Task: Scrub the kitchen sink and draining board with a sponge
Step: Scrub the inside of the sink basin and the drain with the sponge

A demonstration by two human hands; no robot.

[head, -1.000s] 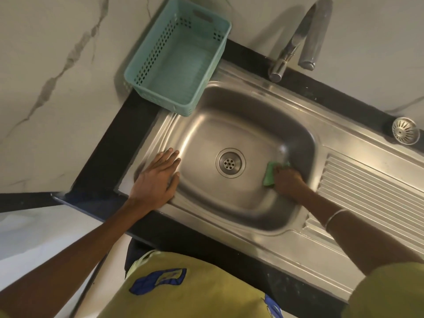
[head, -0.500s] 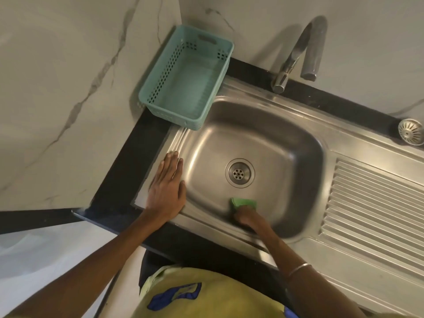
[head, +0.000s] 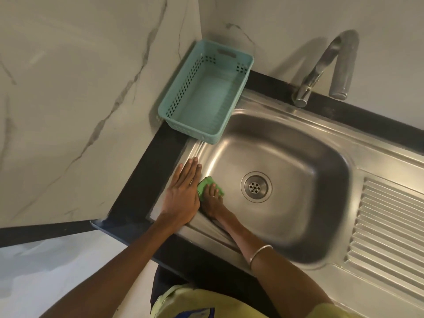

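Note:
The stainless steel sink has a round drain in the middle of its basin. A ribbed draining board adjoins it on the right. My right hand reaches down into the basin and presses a green sponge against the left inner wall, fingers spread over it. Flat on the sink's left rim lies my left hand, fingers straight, right beside the sponge.
A teal perforated basket stands at the back left corner, overhanging the sink rim. A chrome tap rises behind the basin. Black counter edging borders the sink, with marble walls at left and back.
My right hand has swept the sponge from the right side of the basin, along the front wall, to the left wall. My left hand stayed on the left rim.

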